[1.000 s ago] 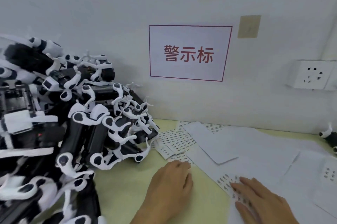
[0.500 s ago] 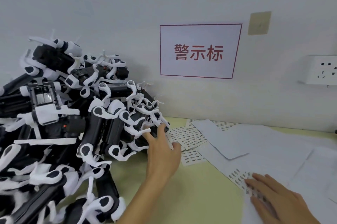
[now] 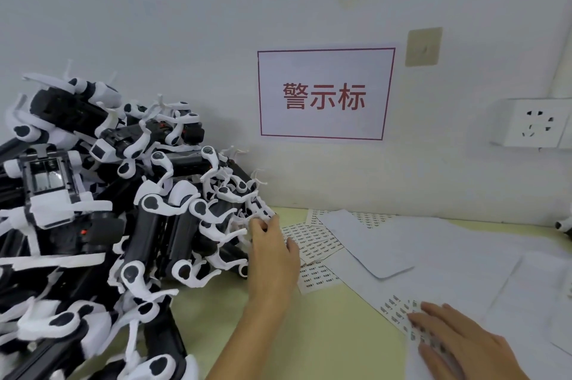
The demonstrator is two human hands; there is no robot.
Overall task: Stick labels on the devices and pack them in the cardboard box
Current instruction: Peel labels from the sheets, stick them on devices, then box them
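Head view: a heap of black-and-white plastic devices (image 3: pixel 130 224) is seen piled on the left of the pale yellow-green desk (image 3: pixel 216 317), against the grey-white wall (image 3: pixel 185 8). The heap's right edge is reached by the left hand (image 3: pixel 272 255); whether anything is held by its curled fingers cannot be told. White label sheets (image 3: pixel 315 245) lie beside it. A sheet is pressed by the flat right hand (image 3: pixel 458 345). A red-bordered sign (image 3: pixel 325 94) and a white socket (image 3: pixel 535 124) are mounted on the wall.
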